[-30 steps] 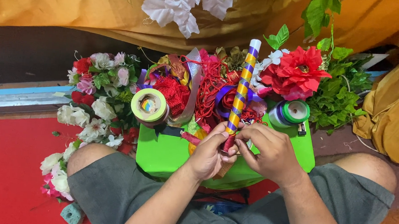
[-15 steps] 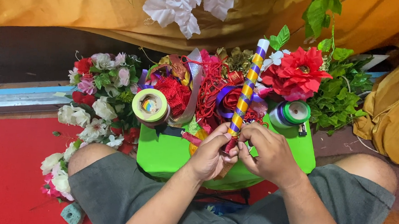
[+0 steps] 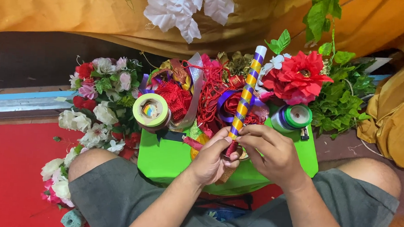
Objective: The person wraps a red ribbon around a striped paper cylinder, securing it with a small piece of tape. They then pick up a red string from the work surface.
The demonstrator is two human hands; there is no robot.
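Observation:
A thin stick (image 3: pixel 246 95) wrapped in purple and yellow spiral ribbon, white at its top, stands tilted over the green board (image 3: pixel 166 159) on my lap. My left hand (image 3: pixel 212 160) grips its red-wrapped lower end. My right hand (image 3: pixel 268 150) pinches the stick just above that, fingers curled around it. A pile of red cord, ribbons and gold trim (image 3: pixel 198 93) lies behind the stick on the board.
A roll of pale green tape (image 3: pixel 150 111) sits left on the board, a green and purple ribbon spool (image 3: pixel 292 116) right. Artificial flowers (image 3: pixel 98 100) lie at left, a big red flower (image 3: pixel 299 77) and green leaves (image 3: pixel 343 101) at right. Orange cloth (image 3: pixel 56 7) hangs behind.
The stick has tilted slightly more to the right and shifted a little. Both hands stay at its lower end, fingers working around it.

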